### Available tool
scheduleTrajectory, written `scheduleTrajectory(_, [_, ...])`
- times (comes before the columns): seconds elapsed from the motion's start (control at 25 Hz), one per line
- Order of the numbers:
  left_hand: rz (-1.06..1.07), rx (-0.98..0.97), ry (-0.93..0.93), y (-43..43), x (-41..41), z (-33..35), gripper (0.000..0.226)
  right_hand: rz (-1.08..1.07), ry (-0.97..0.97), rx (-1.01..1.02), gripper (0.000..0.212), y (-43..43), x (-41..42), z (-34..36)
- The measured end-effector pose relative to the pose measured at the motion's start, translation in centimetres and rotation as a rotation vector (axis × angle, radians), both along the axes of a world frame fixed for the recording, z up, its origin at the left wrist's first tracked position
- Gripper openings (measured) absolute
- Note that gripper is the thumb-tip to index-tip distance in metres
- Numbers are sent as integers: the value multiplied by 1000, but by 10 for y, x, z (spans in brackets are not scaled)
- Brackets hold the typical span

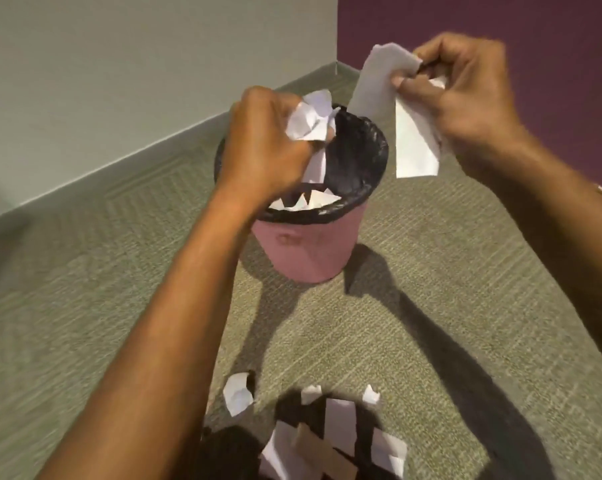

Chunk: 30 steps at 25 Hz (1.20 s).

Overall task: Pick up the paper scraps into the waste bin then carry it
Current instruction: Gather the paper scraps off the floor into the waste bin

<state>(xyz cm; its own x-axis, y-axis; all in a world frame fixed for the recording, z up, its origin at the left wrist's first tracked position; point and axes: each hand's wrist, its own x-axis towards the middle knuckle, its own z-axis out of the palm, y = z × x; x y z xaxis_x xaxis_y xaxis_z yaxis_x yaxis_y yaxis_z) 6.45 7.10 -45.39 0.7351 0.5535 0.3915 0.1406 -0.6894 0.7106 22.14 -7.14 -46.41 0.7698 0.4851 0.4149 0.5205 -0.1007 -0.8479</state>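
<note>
Left hand (264,150) grips a crumpled paper scrap (308,123) just above the pink waste bin (303,251); right hand (465,95), beside it, pinches torn strips (415,147). Binned scraps (303,202) lie below; loose scraps (341,420) behind both hands await pickup, carrying not yet begun

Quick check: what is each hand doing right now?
Left hand: gripping crumpled white paper scraps over the pink waste bin.
Right hand: pinching flat white paper strips beside the bin's rim.
</note>
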Motion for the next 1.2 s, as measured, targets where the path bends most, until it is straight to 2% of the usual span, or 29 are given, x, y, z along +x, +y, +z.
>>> scheduleTrajectory(0.08, [80,20,86,34,7,0,32,0,-22,-46,8,28,-3,-1])
scheduleTrajectory(0.24, [97,97,415,74,17,-16,34,-28,11,-275,13,77,-11,-18])
scheduleTrajectory(0.32, [66,85,480,77,17,-22,46,6,73,-422,11,90,-12,-27])
scheduleTrajectory(0.36, [50,77,488,76,15,-24,57,26,93,-473,18,93,-14,-30])
scheduleTrajectory(0.48, [31,34,460,74,9,-28,77,19,60,-491,34,95,-20,-34])
scheduleTrajectory(0.56, [64,-5,387,71,-3,-30,62,0,-37,-434,29,89,-25,-28])
scheduleTrajectory(0.64, [102,-42,161,63,-24,-36,21,24,-143,-350,20,73,-42,-25])
scheduleTrajectory(0.68, [101,-82,43,56,-40,-42,20,91,-160,-305,17,62,-57,-27])
scheduleTrajectory(0.72, [82,-161,-19,47,-60,-55,30,198,-162,-304,15,50,-77,-36])
scheduleTrajectory(0.76, [39,-265,-3,36,-83,-73,36,327,-160,-366,15,38,-99,-50])
scheduleTrajectory(0.84, [-80,-414,232,14,-124,-124,38,583,-106,-659,16,12,-139,-92])
scheduleTrajectory(0.92, [-194,-451,544,-4,-152,-181,33,751,-83,-962,11,-11,-159,-138])
scheduleTrajectory(1.0, [-263,-450,710,-19,-169,-224,20,819,-113,-1189,17,-28,-167,-176])
scheduleTrajectory(1.04, [-287,-436,738,-27,-175,-238,24,832,-132,-1276,29,-36,-170,-189])
scheduleTrajectory(1.08, [-321,-365,728,-35,-180,-249,37,847,-144,-1343,43,-42,-173,-197])
scheduleTrajectory(1.16, [-431,-119,740,-53,-193,-272,68,873,-163,-1447,65,-56,-184,-211])
scheduleTrajectory(1.2, [-488,-6,804,-63,-197,-280,83,884,-177,-1480,72,-64,-191,-216])
